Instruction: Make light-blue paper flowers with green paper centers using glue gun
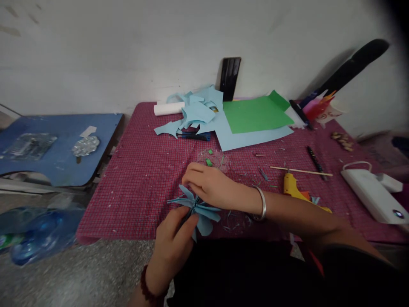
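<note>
A light-blue paper flower (204, 222) with several spread petals is held just above the near edge of the table. My left hand (176, 238) grips it from below, thumb and fingers closed near its dark centre. Bent over its upper side is my right hand (204, 184), with fingers curled together at the petals. Whether a petal or something small is pinched in those fingertips is hidden from this angle. Just beyond my right hand lie small green paper scraps (209, 162) on a clear round piece.
A yellow glue gun (292, 186) and a thin wooden stick (303, 171) lie to the right, near a white power strip (375, 194). Green paper (255, 114), blue paper offcuts (198, 113) and a white roll (168, 108) lie at the back. A phone (230, 79) leans against the wall.
</note>
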Motion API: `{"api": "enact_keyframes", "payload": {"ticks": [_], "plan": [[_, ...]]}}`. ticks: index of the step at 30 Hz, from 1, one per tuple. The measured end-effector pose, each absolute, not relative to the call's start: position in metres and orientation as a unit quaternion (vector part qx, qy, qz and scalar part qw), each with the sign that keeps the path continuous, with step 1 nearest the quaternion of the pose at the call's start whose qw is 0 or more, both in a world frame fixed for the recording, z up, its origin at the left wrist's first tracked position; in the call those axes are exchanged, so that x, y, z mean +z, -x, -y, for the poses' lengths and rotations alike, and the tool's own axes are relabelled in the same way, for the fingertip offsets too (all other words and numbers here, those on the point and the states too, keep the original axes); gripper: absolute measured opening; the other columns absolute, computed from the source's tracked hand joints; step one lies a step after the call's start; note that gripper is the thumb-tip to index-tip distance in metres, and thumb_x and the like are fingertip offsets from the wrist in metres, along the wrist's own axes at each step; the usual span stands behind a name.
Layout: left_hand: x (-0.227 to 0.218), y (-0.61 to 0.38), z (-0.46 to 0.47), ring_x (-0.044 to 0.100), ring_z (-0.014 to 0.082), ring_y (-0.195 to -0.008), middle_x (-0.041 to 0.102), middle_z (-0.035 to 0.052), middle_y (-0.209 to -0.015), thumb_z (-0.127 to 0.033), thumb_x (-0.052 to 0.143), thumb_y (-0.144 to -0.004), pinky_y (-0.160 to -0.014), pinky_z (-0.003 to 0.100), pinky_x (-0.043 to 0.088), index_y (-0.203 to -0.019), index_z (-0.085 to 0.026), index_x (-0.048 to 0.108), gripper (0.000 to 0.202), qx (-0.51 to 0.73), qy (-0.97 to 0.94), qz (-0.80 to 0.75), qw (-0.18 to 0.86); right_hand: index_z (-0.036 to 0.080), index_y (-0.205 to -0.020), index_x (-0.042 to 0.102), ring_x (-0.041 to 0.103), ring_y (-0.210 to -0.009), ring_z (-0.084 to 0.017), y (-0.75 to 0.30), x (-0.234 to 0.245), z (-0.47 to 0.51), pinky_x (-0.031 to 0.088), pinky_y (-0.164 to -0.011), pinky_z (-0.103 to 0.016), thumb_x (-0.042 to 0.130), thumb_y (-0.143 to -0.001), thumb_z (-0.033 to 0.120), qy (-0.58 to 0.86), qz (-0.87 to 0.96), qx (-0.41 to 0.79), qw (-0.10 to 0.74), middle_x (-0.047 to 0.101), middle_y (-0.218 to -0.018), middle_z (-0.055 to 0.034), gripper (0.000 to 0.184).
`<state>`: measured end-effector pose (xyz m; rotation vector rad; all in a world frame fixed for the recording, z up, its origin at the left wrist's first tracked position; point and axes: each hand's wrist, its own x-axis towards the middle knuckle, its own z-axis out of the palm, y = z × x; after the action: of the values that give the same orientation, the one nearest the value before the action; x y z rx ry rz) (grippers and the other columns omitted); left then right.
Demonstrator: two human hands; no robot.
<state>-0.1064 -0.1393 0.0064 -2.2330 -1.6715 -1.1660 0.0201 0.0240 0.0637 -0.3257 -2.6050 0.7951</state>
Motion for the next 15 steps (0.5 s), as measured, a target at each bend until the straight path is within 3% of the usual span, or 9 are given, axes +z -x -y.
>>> {"api": "enact_keyframes", "payload": {"ticks": [5, 8, 11, 15], "plan": [[-0.002, 0.106, 0.139, 0.065, 0.0183, -0.097, 0.063, 0.0096, -0.110, -0.003, 0.050, -0.086, -0.078, 0.029, 0.058, -0.119, -0.022, 0.061, 0.040, -0.390, 0.719, 0.572, 0.070, 0.017, -0.084, 0.059, 0.053, -0.080, -0.013, -0.020, 0.065, -0.035, 0.044, -0.074, -0.028, 0.047, -0.085, 0.003, 0.128, 0.874, 0.361, 0.298, 0.058, -0.086, -0.0021, 0.018], [-0.004, 0.104, 0.137, 0.066, 0.0173, -0.093, 0.064, 0.0085, -0.108, -0.004, 0.051, -0.087, -0.076, 0.028, 0.058, -0.121, -0.023, 0.061, 0.040, -0.394, 0.704, 0.584, 0.086, 0.017, -0.084, 0.059, 0.052, -0.069, -0.011, -0.033, 0.063, -0.054, 0.042, -0.066, -0.025, 0.050, -0.080, 0.006, 0.213, 0.801, 0.451, 0.330, 0.058, -0.078, 0.0009, 0.014], [-0.004, 0.102, 0.135, 0.066, 0.0157, -0.087, 0.065, 0.0072, -0.102, -0.004, 0.055, -0.086, -0.074, 0.026, 0.057, -0.120, -0.022, 0.062, 0.039, -0.403, 0.700, 0.581, 0.097, 0.016, -0.087, 0.058, 0.051, -0.061, -0.010, -0.057, 0.047, -0.082, 0.041, -0.059, -0.024, 0.052, -0.080, 0.013, 0.296, 0.775, 0.491, 0.265, 0.058, -0.074, 0.0020, 0.010], [-0.010, 0.103, 0.134, 0.067, 0.0154, -0.084, 0.066, 0.0062, -0.099, -0.003, 0.060, -0.084, -0.075, 0.026, 0.055, -0.118, -0.024, 0.063, 0.041, -0.406, 0.689, 0.588, 0.122, 0.015, -0.082, 0.061, 0.056, -0.068, -0.011, -0.099, 0.016, -0.112, 0.044, -0.066, -0.025, 0.051, -0.076, 0.008, 0.343, 0.816, 0.433, 0.171, 0.063, -0.076, 0.0006, 0.014]]}}
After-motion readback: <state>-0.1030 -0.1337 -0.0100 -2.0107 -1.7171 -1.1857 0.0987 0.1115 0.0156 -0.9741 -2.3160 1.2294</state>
